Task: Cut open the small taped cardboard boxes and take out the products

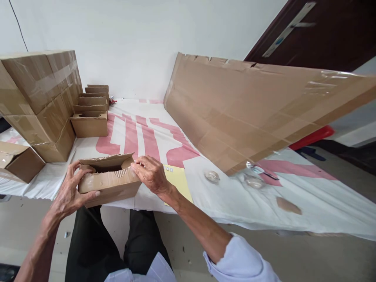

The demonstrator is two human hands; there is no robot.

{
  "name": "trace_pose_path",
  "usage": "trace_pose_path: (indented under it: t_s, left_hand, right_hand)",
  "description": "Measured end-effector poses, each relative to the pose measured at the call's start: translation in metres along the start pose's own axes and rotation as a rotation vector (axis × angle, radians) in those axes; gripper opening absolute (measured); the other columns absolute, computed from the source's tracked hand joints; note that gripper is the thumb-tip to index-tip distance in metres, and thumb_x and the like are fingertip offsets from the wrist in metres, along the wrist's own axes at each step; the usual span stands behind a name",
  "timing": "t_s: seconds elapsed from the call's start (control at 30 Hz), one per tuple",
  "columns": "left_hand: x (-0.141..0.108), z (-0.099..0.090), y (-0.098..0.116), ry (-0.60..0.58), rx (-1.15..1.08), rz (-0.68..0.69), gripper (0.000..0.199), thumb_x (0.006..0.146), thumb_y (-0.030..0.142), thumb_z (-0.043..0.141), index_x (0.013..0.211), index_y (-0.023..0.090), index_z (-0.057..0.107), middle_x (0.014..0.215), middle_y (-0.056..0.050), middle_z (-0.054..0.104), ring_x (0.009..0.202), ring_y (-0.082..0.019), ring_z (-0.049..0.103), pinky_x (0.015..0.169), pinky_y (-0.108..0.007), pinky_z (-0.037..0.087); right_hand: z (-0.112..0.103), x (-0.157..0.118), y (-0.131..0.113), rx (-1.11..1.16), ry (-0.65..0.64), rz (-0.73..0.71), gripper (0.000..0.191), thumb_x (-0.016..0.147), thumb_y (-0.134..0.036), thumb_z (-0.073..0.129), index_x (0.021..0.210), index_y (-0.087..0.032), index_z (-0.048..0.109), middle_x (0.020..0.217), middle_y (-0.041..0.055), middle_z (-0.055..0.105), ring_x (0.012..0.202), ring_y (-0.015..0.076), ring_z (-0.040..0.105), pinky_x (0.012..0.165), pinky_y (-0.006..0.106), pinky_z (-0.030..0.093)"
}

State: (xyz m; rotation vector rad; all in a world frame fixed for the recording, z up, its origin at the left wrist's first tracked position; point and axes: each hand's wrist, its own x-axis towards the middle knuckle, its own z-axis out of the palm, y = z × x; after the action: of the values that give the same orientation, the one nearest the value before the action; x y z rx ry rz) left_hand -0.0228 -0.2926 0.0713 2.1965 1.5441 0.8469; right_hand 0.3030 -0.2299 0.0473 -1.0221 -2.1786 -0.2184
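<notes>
Gripping the left end of a cardboard box (117,192), the left hand (68,192) faced the right hand (152,174), which pinched a top corner. Yellow paper (181,182) lay nearby

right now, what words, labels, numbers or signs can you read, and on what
No text can be read.
White cloth: large pink shapes, perhaps lettering, unreadable.
Yellow sheet: small white pieces, any print too small to read.
Held box: no print visible.
Door plate: blue mark, too small.

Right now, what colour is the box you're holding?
The box is brown, seen in the head view.
</notes>
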Motion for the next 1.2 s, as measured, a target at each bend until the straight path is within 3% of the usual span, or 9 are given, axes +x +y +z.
trace_pose_path:
  t_s: [0.27,0.47,0.7,0.77,0.83,0.93,1.0,1.1,1.2]
  left_hand:
    - [0.000,0.005,0.000,0.043,0.006,-0.012,0.069,0.083,0.079,0.077,0.128,0.027,0.072,0.152,-0.015,0.043,0.148,-0.045,0.047,0.122,-0.066,0.047]
    - [0.003,0.007,-0.002,0.077,0.047,0.009,0.068,0.086,0.077,0.074,0.130,0.025,0.069,0.150,-0.015,0.045,0.141,-0.042,0.054,0.115,-0.063,0.052]
    - [0.006,0.007,-0.008,0.102,0.080,0.043,0.067,0.085,0.077,0.074,0.127,0.024,0.071,0.149,-0.015,0.050,0.143,-0.043,0.053,0.117,-0.061,0.053]
    - [0.007,0.006,-0.008,0.113,0.087,0.045,0.064,0.085,0.075,0.075,0.125,0.025,0.072,0.148,-0.014,0.051,0.142,-0.042,0.055,0.116,-0.061,0.054]
    - [0.009,0.005,-0.008,0.116,0.085,0.044,0.062,0.085,0.075,0.076,0.123,0.026,0.072,0.147,-0.013,0.052,0.141,-0.041,0.056,0.116,-0.060,0.055]
    - [0.011,0.003,-0.007,0.116,0.073,0.048,0.064,0.083,0.078,0.075,0.120,0.026,0.073,0.146,-0.012,0.053,0.138,-0.041,0.058,0.113,-0.060,0.057]
    - [0.011,0.002,-0.008,0.126,0.070,0.064,0.064,0.083,0.080,0.075,0.116,0.026,0.072,0.144,-0.012,0.054,0.137,-0.041,0.058,0.113,-0.060,0.057]
    - [0.011,0.000,-0.015,0.139,0.073,0.063,0.059,0.084,0.078,0.076,0.115,0.028,0.072,0.145,-0.009,0.053,0.138,-0.041,0.057,0.114,-0.061,0.055]
    - [0.013,0.001,-0.028,0.138,0.068,0.071,0.050,0.084,0.074,0.078,0.113,0.035,0.070,0.148,-0.003,0.051,0.137,-0.041,0.057,0.115,-0.068,0.053]
  right_hand:
    - [0.007,-0.016,-0.013,-0.012,0.052,-0.045,0.036,0.109,-0.011,0.048,0.090,-0.024,0.076,0.088,0.0072,0.074,0.083,0.0209,0.065,0.077,0.035,0.050]
    - [0.009,-0.020,-0.032,-0.084,0.285,-0.262,0.026,0.104,-0.004,0.059,0.089,-0.020,0.073,0.080,0.0027,0.071,0.076,0.0180,0.059,0.074,0.034,0.047]
    - [-0.015,-0.034,-0.069,0.209,0.304,-0.269,0.021,0.102,-0.006,0.063,0.094,-0.020,0.075,0.085,0.0037,0.075,0.073,0.0162,0.061,0.071,0.034,0.048]
    - [-0.031,-0.035,-0.078,0.443,0.244,-0.177,0.018,0.105,-0.013,0.063,0.097,-0.020,0.077,0.087,0.0044,0.076,0.074,0.0160,0.064,0.070,0.033,0.050]
    - [-0.047,-0.032,-0.080,0.746,0.165,0.066,0.018,0.107,-0.026,0.066,0.095,-0.021,0.079,0.087,0.0045,0.076,0.076,0.0158,0.066,0.069,0.031,0.052]
    - [-0.066,-0.026,-0.062,1.171,0.085,0.486,0.030,0.103,-0.047,0.073,0.089,-0.021,0.080,0.079,0.0021,0.071,0.068,0.0146,0.063,0.067,0.030,0.052]
    - [-0.072,-0.025,-0.041,1.348,0.061,0.652,0.034,0.092,-0.055,0.083,0.089,-0.021,0.081,0.074,0.0001,0.068,0.063,0.0130,0.059,0.066,0.030,0.051]
    - [-0.077,-0.034,-0.007,1.380,0.070,0.780,0.036,0.078,-0.053,0.094,0.088,-0.021,0.083,0.078,0.0000,0.069,0.064,0.0126,0.058,0.066,0.030,0.049]
    - [-0.080,-0.052,0.032,1.204,0.143,0.848,0.032,0.075,-0.049,0.093,0.085,-0.021,0.082,0.078,0.0005,0.070,0.067,0.0131,0.057,0.068,0.031,0.050]
